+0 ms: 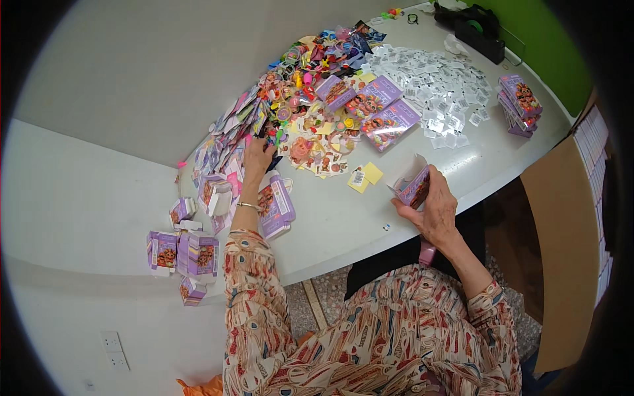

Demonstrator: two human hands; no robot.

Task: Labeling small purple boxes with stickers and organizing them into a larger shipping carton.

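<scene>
My right hand [438, 210] is wrapped round a small purple carton [416, 189], held tilted above the table's near edge with its top flap standing open. On the left, my left hand [257, 157] reaches to the edge of a heap of flat packets [232, 125] and small colourful toys [305, 79]. Its fingertips are pinched together among them, and what they hold is too small to make out. Just beside that wrist lies a flattish purple carton [282, 212]. Between my hands, a few yellow paper slips [373, 173] rest on the white table [330, 228].
Several purple cartons [198, 254] are piled at the left corner. Closed purple boxes [391, 124] lie beside the heap; more are stacked [520, 105] at the right. White label slips [436, 86] spread across the back. A black tape dispenser [479, 43] stands far right, above a cardboard box [561, 264].
</scene>
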